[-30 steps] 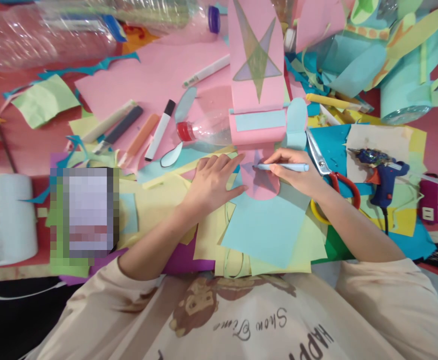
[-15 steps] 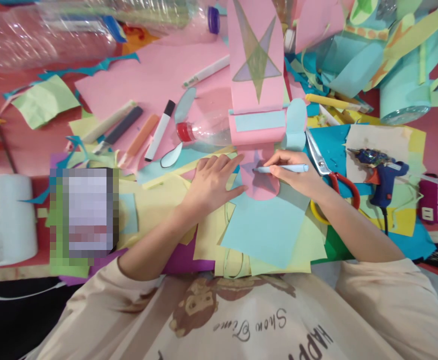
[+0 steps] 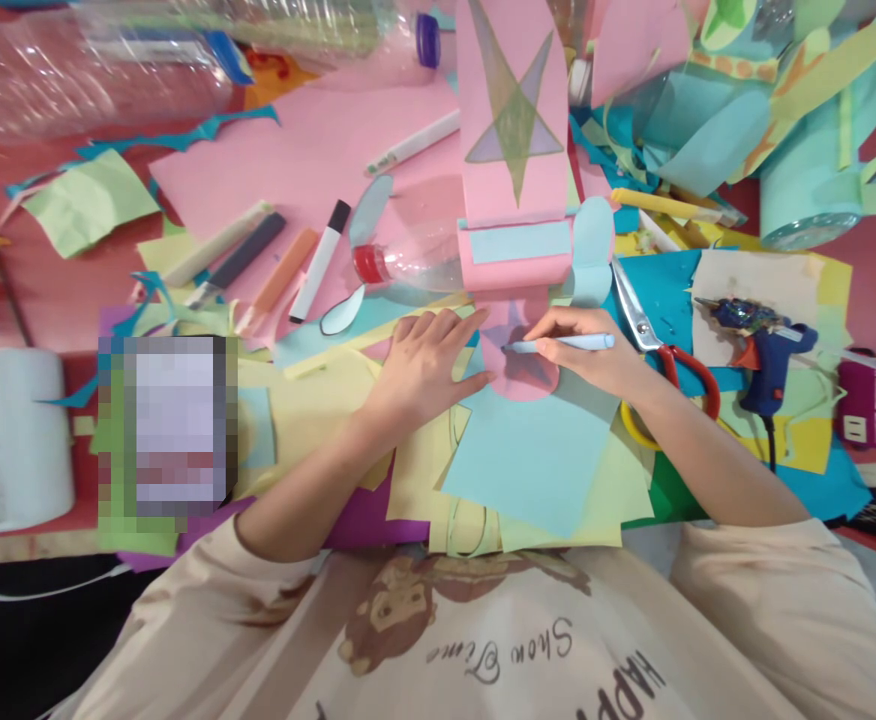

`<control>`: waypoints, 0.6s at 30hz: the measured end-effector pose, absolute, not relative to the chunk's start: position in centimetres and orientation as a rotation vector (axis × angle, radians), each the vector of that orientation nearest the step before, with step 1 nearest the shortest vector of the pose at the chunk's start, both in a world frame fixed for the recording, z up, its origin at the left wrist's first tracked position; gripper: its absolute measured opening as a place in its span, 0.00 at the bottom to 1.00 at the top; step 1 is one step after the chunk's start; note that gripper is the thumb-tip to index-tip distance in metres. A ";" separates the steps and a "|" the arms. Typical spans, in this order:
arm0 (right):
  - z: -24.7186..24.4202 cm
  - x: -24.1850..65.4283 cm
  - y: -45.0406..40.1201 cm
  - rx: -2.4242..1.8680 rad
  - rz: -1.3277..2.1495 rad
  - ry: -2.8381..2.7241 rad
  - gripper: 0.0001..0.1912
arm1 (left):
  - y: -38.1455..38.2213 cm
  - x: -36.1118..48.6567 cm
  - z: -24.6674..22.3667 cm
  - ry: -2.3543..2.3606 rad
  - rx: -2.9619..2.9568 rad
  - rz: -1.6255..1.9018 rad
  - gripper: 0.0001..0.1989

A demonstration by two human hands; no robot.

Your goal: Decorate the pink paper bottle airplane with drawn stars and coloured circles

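My right hand (image 3: 584, 348) is closed around a light blue marker (image 3: 577, 342), its tip on a star drawn on the rounded end of a pink paper strip (image 3: 539, 382). The star is partly coloured blue-purple. My left hand (image 3: 427, 360) lies with fingers spread at the left edge of that strip, holding nothing. Under the strip is a light blue sheet (image 3: 535, 455). Just beyond, a clear plastic bottle (image 3: 419, 262) with a red cap lies on its side, wrapped in pink paper. Above it stretches a pink panel with a large green and purple star (image 3: 517, 120).
Red and yellow-handled scissors (image 3: 663, 350) lie beside my right hand, with a blue glue gun (image 3: 772, 370) farther right. Several markers (image 3: 320, 260) lie to the left. Large clear bottles (image 3: 93, 80) are at the back left. A blurred-out device (image 3: 175, 420) sits front left.
My right hand and the marker have shifted slightly left and down over the star. My left hand has stayed in place.
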State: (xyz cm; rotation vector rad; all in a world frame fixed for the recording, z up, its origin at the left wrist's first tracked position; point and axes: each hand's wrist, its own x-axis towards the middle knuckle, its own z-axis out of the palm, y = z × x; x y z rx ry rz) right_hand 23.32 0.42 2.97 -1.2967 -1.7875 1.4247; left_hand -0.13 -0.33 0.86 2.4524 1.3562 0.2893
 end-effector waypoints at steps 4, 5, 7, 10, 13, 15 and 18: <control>2.9 23.4 0.4 -1.280 1.438 -1.810 0.10 | -0.4 -0.1 0.8 1.358 2.449 0.292 0.29; 2.9 23.4 0.4 -1.284 1.438 -1.811 0.09 | -0.4 -0.1 0.8 1.356 2.453 0.297 0.29; 2.9 23.4 0.4 -1.279 1.452 -1.803 0.09 | -0.4 -0.2 0.8 1.352 2.462 0.305 0.30; 2.9 23.4 0.4 -1.264 1.461 -1.802 0.09 | -0.3 -0.2 0.7 1.348 2.465 0.307 0.30; 2.8 23.3 0.4 -1.271 1.442 -1.816 0.08 | -0.2 -0.2 0.7 1.346 2.460 0.299 0.30; 2.7 23.3 0.3 -1.264 1.429 -1.809 0.08 | -0.2 -0.2 0.7 1.351 2.455 0.292 0.30; 2.7 23.2 0.2 -1.231 1.375 -1.743 0.08 | -0.3 -0.2 0.8 1.366 2.448 0.282 0.30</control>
